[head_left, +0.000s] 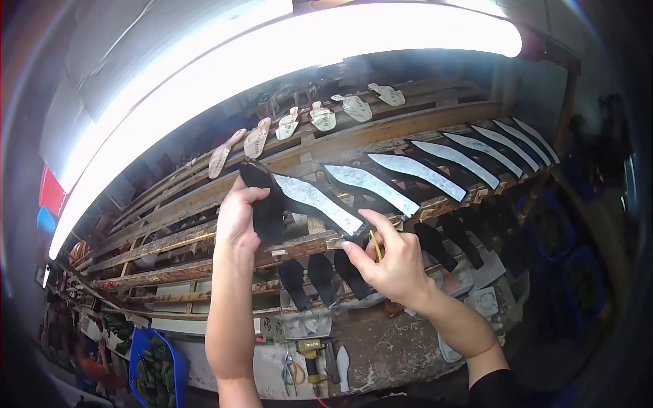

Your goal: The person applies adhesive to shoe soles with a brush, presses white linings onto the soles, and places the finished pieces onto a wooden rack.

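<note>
The left hand's fingers (246, 195) are closed on a black flat piece (269, 219) left of the frame's centre, the thumb across its upper end. The right hand's fingers (388, 238), just right of centre, grip the lower end of a long, curved, black-edged strip with a mottled white face (316, 202), thumb and forefinger only slightly apart at its two edges. A thin yellow stick (375, 246) lies against those same fingers; its far end is hidden. Whether the black piece and the white-faced strip are joined cannot be told.

Seven more white-faced strips (418, 175) run in a slanting row from the centre to the upper right, making eight in all, on a slatted wooden rack (170, 241). Along the rack's upper part, about six pale, printed, sole-shaped pieces (322, 117) form another row. Below the hands hang several black tongue-shaped pieces (292, 282), five or more.

At the bottom of the frame, a stained brown desk (401, 347) carries one yellow-and-black power drill (311, 360), one pair of orange-handled scissors (297, 372) and one loose white curved piece (343, 367). One blue plastic basket (180, 370) of dark green items, too many to count, stands at lower left. One bright tube lamp (326, 37) arcs across the top.
</note>
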The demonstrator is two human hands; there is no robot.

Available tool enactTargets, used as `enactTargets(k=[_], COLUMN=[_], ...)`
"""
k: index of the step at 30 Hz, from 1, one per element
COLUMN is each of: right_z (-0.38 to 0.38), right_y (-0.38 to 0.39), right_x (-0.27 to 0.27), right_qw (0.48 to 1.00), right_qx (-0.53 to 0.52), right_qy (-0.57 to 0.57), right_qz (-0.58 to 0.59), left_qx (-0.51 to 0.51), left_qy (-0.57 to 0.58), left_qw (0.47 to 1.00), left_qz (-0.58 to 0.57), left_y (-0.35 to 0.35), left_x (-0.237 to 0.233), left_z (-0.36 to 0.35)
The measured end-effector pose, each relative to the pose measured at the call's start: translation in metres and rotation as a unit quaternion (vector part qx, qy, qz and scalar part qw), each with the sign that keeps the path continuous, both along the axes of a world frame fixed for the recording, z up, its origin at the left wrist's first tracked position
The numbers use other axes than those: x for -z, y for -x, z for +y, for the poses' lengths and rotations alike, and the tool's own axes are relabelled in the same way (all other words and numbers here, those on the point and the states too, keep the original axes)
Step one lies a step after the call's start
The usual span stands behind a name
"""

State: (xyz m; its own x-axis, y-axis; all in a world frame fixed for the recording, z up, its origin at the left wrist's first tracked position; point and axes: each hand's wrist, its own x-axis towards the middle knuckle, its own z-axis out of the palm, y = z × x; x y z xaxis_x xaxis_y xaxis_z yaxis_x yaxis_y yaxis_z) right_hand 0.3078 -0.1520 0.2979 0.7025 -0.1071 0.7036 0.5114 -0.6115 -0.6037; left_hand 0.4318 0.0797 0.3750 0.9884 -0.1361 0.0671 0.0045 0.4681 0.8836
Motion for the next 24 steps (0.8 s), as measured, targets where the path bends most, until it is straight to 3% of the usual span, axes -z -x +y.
enactTargets(k=[7, 10, 12, 14, 16, 19, 22, 24], right_z=[0.004, 0.005, 0.007, 0.01, 0.02, 0.067, 0.089, 0.101], right_y=[0.002, 0.025, 0.051, 0.066, 0.088, 0.102, 0.127, 0.136], right_x=[-0.001, -0.011, -0.012, 0.011, 0.029, 0.032, 0.035, 0.037], right_qw=[0.999, 0.995, 0.974, 0.98, 0.973, 0.926, 0.86, 0.857], right_qx=[0.005, -0.036, -0.083, -0.139, -0.177, -0.293, -0.345, -0.359], right_qy=[-0.037, -0.084, -0.189, -0.134, -0.11, -0.129, -0.177, -0.155], right_qz=[-0.008, 0.045, 0.091, 0.034, 0.101, 0.2, 0.332, 0.336], left_qx=[-0.033, -0.062, -0.071, -0.013, -0.167, -0.185, -0.186, -0.225], left_qy=[-0.079, -0.055, 0.113, 0.298, 0.275, 0.351, 0.413, 0.405], left_qw=[0.996, 0.996, 0.984, 0.934, 0.931, 0.907, 0.877, 0.872], left_qz=[0.002, -0.032, -0.114, -0.198, -0.174, -0.143, -0.161, -0.16], left_y=[-0.014, 0.011, 0.071, 0.115, 0.139, 0.168, 0.188, 0.206], left_x=[-0.004, -0.001, 0.002, 0.026, 0.04, 0.064, 0.095, 0.107], left_z=[0.01, 0.018, 0.028, 0.047, 0.045, 0.053, 0.06, 0.056])
